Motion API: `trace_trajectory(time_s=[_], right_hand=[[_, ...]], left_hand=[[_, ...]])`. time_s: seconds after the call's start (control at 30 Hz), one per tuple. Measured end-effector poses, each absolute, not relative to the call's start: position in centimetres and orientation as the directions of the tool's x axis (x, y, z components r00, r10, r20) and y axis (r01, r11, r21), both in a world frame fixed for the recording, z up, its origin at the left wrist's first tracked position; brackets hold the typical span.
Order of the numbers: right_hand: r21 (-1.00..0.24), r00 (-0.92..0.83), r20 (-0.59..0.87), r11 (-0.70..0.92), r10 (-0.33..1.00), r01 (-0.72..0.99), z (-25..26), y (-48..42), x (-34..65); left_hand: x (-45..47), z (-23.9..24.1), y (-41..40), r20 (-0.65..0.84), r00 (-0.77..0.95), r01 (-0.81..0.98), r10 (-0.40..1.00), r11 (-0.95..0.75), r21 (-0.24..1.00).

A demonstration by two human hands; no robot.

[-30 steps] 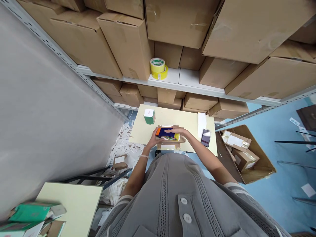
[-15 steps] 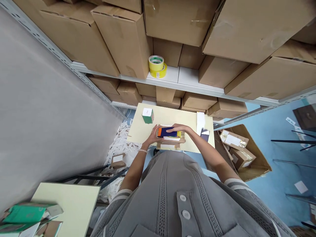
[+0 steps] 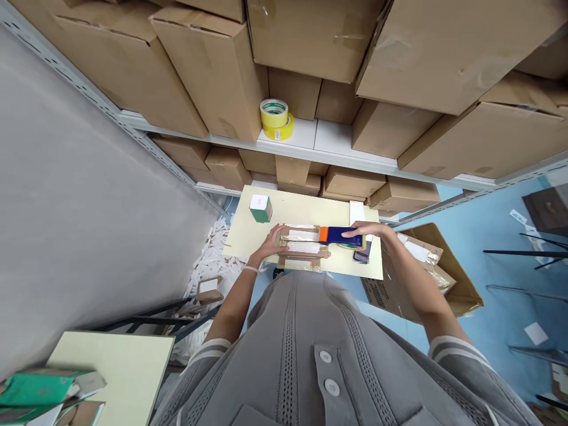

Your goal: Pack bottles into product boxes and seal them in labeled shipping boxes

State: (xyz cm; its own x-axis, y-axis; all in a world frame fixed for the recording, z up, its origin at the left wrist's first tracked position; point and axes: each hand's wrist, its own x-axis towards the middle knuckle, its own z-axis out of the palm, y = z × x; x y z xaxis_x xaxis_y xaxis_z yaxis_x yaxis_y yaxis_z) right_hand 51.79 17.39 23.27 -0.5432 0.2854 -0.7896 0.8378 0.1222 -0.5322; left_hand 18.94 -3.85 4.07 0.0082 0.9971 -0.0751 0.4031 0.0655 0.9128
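My right hand (image 3: 369,229) grips a dark blue and orange tape dispenser (image 3: 339,235), its yellow tape roll partly visible beneath. The dispenser's orange end is at the right part of a small cardboard box (image 3: 303,247) with white labels and shiny tape on it. At the box's left end, my left hand (image 3: 271,241) holds it with thumb and fingers apart on its edges. Beneath the dispenser's right end, a dark phone-like item (image 3: 362,253) lies on the pale table (image 3: 248,241), partly covered. A green and white box (image 3: 261,209) stands at the table's back left.
Shelves of cartons rise behind the table, with yellow tape rolls (image 3: 276,119) on one shelf (image 3: 335,137). An open carton (image 3: 465,290) holding taped parcels stands on the floor at right. Paper strips (image 3: 208,251) heap at left, near another table (image 3: 119,367).
My right hand has moved the tape dispenser to the right along the box, uncovering its labelled top. My left hand stays at the box's left end.
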Motion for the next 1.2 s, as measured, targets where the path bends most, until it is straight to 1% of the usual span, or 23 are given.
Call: trace_trajectory(time_s=[0.13,0.2,0.37,0.5,0.57,0.63,0.7,0.73,0.83,0.9,0.93,1.07,1.2], right_hand=[[-0.455,-0.458,-0.821,0.093,0.342,0.886,25.0,18.4,57.7],[-0.418,-0.435,-0.818,0.130,0.377,0.899,24.7,18.1,58.7],[-0.244,-0.378,-0.768,0.310,0.516,0.919,20.9,17.2,56.8],[-0.145,-0.337,-0.748,0.355,0.572,0.924,18.3,16.6,55.2],[-0.100,-0.318,-0.747,0.373,0.584,0.922,17.8,16.3,54.4],[-0.064,-0.310,-0.741,0.397,0.595,0.916,17.5,16.0,53.6],[-0.058,-0.315,-0.735,0.407,0.601,0.912,17.3,15.8,52.6],[-0.062,-0.316,-0.732,0.403,0.603,0.913,17.2,15.8,52.1],[-0.093,-0.299,-0.743,0.350,0.599,0.932,16.9,16.1,51.2],[-0.123,-0.282,-0.763,0.298,0.582,0.947,16.8,16.5,51.0],[-0.133,-0.272,-0.773,0.273,0.573,0.953,16.7,16.6,50.9],[-0.137,-0.215,-0.790,0.177,0.574,0.975,16.5,16.3,50.7],[-0.179,-0.177,-0.806,0.053,0.565,0.982,16.4,15.4,50.6]], left_hand=[[18.8,4.0,-3.7,-0.093,0.009,0.412,0.996,0.081,0.908],[18.7,3.8,-3.6,-0.093,0.007,0.417,0.996,0.082,0.905],[18.6,3.3,-3.5,-0.102,0.012,0.438,0.995,0.086,0.895],[18.7,3.8,-3.3,-0.124,0.045,0.453,0.991,0.090,0.887],[18.5,4.5,-3.3,-0.170,0.074,0.511,0.983,0.109,0.852],[18.1,5.3,-3.3,-0.233,0.103,0.609,0.967,0.124,0.783],[17.9,6.2,-3.4,-0.266,0.113,0.708,0.957,0.110,0.697],[18.0,6.6,-3.4,-0.252,0.108,0.747,0.962,0.089,0.659],[19.5,7.3,-3.6,-0.108,0.100,0.815,0.989,-0.019,0.580],[21.6,7.4,-3.5,-0.016,0.142,0.832,0.990,-0.110,0.544],[22.9,7.4,-3.4,0.006,0.179,0.836,0.984,-0.156,0.526],[28.0,6.7,-2.7,0.018,0.307,0.841,0.952,-0.280,0.462],[30.3,5.7,-2.1,-0.001,0.321,0.874,0.947,-0.296,0.385]])
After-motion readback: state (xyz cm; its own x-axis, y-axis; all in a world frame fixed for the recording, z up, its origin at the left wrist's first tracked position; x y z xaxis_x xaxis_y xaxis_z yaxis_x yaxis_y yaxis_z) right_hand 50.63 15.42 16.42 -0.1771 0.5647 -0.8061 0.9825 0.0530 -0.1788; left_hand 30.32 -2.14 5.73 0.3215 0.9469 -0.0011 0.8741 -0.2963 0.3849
